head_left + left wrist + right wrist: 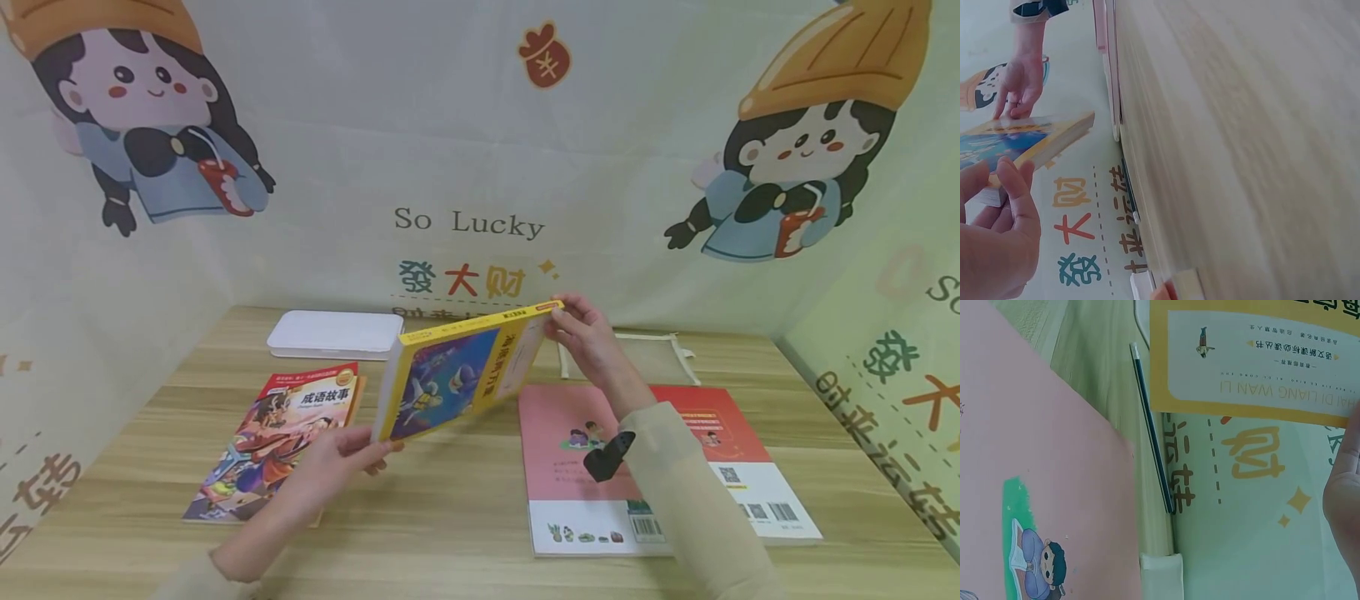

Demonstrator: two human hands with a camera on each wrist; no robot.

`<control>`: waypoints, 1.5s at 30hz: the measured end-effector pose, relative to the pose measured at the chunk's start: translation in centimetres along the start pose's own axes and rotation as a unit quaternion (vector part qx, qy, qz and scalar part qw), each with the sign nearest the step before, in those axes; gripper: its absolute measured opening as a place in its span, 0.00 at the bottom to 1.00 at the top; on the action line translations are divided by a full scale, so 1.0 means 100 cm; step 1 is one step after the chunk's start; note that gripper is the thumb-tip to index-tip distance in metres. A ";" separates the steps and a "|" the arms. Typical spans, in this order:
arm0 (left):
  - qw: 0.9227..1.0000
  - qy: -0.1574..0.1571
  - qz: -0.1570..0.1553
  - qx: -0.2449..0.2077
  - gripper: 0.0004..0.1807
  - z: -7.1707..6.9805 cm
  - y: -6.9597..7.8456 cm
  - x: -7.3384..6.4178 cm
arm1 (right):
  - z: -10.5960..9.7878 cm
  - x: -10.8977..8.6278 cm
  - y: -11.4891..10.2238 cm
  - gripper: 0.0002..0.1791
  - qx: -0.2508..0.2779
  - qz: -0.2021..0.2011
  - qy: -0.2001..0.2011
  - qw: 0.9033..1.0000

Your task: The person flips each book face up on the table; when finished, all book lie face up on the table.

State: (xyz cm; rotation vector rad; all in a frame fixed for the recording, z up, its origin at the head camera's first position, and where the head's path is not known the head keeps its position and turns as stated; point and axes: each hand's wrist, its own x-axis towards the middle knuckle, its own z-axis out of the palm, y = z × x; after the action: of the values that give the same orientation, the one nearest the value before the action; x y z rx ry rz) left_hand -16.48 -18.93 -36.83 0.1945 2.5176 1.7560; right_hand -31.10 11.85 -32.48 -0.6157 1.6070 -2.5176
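Observation:
A yellow-bordered paperback book (450, 379) with a blue undersea picture is held up, tilted, above the table between both hands. My left hand (337, 467) pinches its near left corner, thumb on the cover; the left wrist view shows this hand (1004, 231) close up. At the far right corner of the book, my right hand (588, 337) grips the edge. The right wrist view shows the lower cover of the book (1260, 369) and only part of the right hand (1344, 494) at the frame's edge.
A comic-style storybook (277, 442) lies on the left. To the right are a pink-and-white book (558, 442) and a red-and-white book (772, 492), partly behind the right sleeve. Along the back sit a white case (333, 333), a light-edged pouch (678, 358) and a pencil (1152, 431).

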 end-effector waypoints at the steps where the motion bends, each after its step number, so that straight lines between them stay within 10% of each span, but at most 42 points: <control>1: 1.000 0.008 -0.004 0.002 0.17 -0.001 0.000 0.000 | 0.000 0.000 0.000 0.11 -0.005 0.003 0.004 1.000; 15: 0.995 0.078 0.058 0.026 0.14 -0.005 0.001 0.000 | -0.001 0.001 0.005 0.09 -0.035 0.029 0.030 0.999; 25: 0.997 0.020 0.063 0.031 0.20 -0.008 0.005 -0.002 | -0.002 0.001 0.009 0.06 -0.038 0.038 0.045 0.998; 35: 0.990 -0.002 0.101 -0.094 0.16 -0.009 0.000 -0.005 | 0.001 0.002 0.011 0.04 -0.037 0.070 0.042 0.996; 45: 0.987 0.010 0.119 -0.105 0.17 -0.009 0.006 -0.012 | -0.004 -0.005 0.023 0.16 -0.111 0.186 0.003 0.976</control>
State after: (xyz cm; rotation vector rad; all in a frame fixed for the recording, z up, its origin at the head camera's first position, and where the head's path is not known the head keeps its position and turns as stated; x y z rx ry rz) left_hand -15.34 -19.74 -36.02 0.4848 2.3823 2.1037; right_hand -31.15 11.32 -34.78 -0.2872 1.8231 -2.0942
